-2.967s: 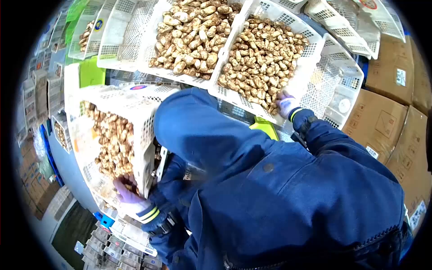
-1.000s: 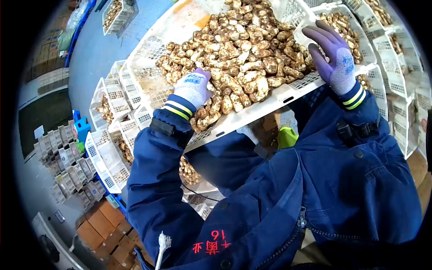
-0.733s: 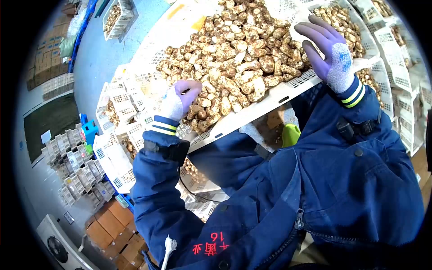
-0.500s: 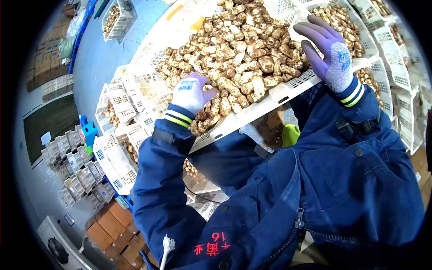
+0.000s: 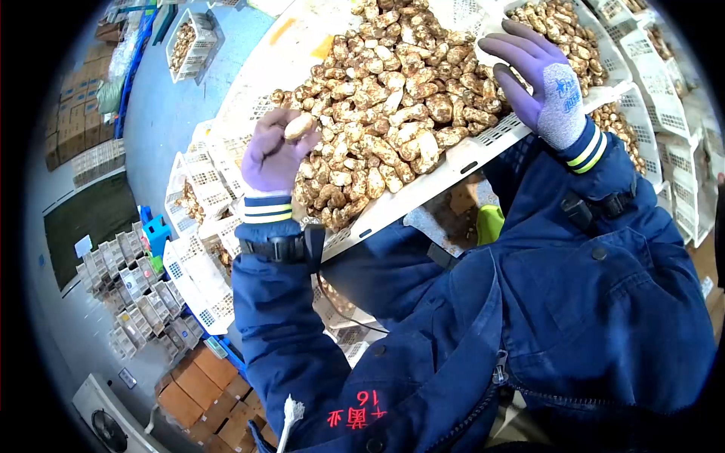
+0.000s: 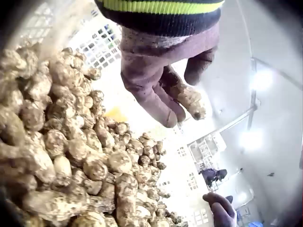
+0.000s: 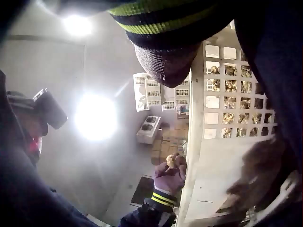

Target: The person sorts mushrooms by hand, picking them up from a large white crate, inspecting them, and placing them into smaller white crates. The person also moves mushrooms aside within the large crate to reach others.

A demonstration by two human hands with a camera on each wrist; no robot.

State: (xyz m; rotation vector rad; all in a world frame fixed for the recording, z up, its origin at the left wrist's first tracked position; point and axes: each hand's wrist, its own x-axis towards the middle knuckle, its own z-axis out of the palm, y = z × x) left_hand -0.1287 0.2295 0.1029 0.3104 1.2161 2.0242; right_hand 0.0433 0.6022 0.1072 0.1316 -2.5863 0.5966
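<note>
My gloved left hand (image 5: 272, 162), turned palm up, pinches a pale, stubby mushroom (image 5: 300, 127) between thumb and fingers. In the left wrist view that mushroom (image 6: 191, 100) shows brown mottling and a dark end. The left hand is at the left edge of a heap of brown-and-white mushrooms (image 5: 400, 98) in a white perforated crate (image 5: 423, 189). Over the crate's near right corner, my right hand (image 5: 550, 90) is spread with fingers extended, holding nothing. Only the back of this right hand (image 7: 165, 61) appears in the right wrist view; its fingers are hidden there.
Another crate of mushrooms (image 5: 563, 34) adjoins at the upper right, with more crates (image 5: 672, 98) beyond. White crates (image 5: 200, 279) stand lower left. Cardboard boxes (image 5: 200, 385) and a fan unit (image 5: 106, 426) are farther down. A green object (image 5: 489, 225) shows below the crate.
The left hand has come up out of the heap with a mushroom and turned palm up. The right hand, earlier at another crate, now stays spread over this crate's rim.
</note>
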